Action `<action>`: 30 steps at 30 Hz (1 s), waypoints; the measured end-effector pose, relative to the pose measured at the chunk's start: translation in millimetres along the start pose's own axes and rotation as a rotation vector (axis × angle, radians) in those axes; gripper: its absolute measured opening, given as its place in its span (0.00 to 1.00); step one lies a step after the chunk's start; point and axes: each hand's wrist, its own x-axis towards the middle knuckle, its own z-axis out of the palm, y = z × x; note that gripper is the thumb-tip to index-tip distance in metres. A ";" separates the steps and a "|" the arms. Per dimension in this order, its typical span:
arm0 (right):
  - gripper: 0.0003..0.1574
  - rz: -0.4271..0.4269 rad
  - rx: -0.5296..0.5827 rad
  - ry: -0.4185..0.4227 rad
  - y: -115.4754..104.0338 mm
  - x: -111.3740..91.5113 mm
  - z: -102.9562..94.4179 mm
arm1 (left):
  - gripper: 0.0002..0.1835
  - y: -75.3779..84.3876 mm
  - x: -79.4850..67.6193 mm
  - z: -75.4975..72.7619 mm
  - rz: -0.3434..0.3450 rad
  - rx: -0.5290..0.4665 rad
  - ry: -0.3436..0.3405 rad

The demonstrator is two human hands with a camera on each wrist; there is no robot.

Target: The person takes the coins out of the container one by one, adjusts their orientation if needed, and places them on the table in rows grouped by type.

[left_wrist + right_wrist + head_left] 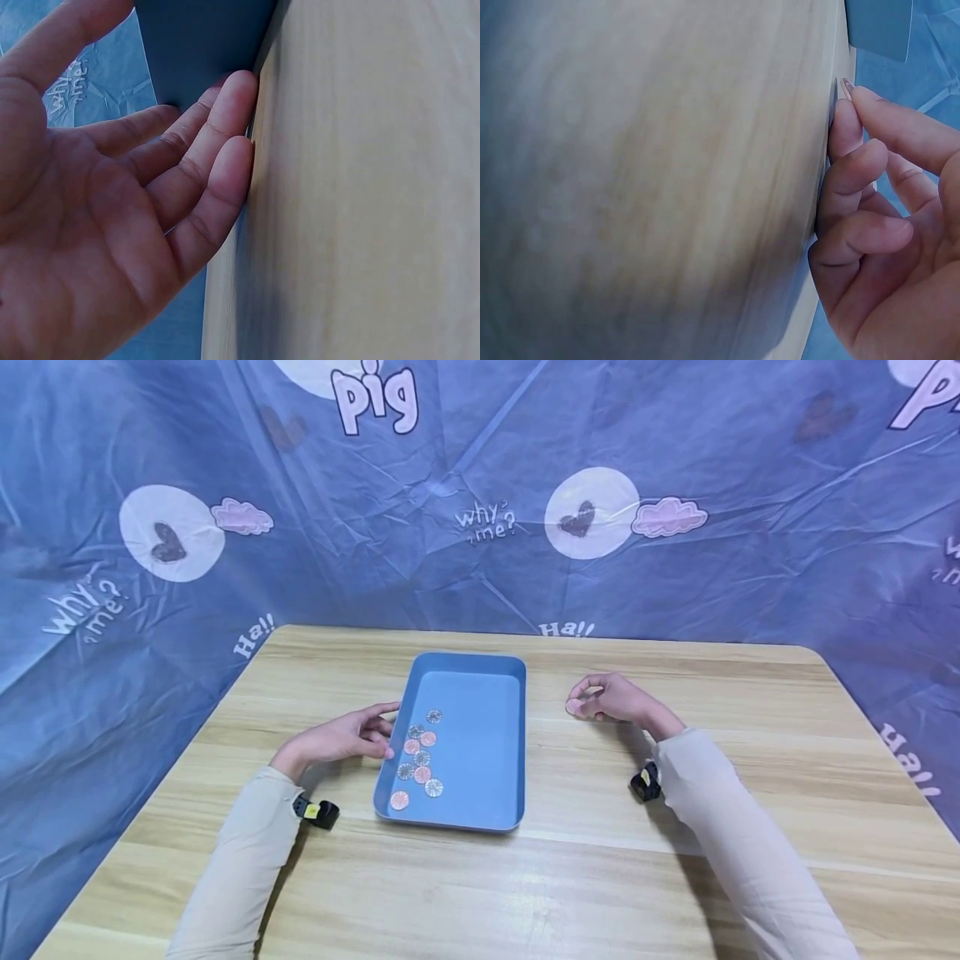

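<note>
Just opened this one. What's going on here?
A person is working with bare hands at a wood-grain table. The right hand pinches a small thin disc to the right of the blue tray. The left hand touches the tray's left side. Nine round pieces, some pinkish and some silvery, lie in the tray's left part.

We take the tray [477, 743] for smooth, moulded plastic with a soft matt finish. The silvery coins [433, 787] in it look metallic, their faces textured with radiating lines; the coppery coins [422, 774] carry a similar pattern. We see straight wood grain across the smooth tabletop [360, 885], which throws back a faint gloss nearest us. The backdrop [420, 577] reads as thin, creased cloth with a slight sheen, the sleeves [738, 827] as wrinkled, matt fabric.
</note>
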 end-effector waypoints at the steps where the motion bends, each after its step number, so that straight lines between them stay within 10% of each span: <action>1: 0.21 -0.004 -0.002 -0.002 -0.2 0.1 0.2 | 0.51 -0.1 -0.2 0.0 -0.001 0.004 0.001; 30: 0.20 0.013 -0.138 -0.028 -4.8 5.9 7.7 | 0.49 0.2 -1.0 0.0 -0.016 0.017 0.007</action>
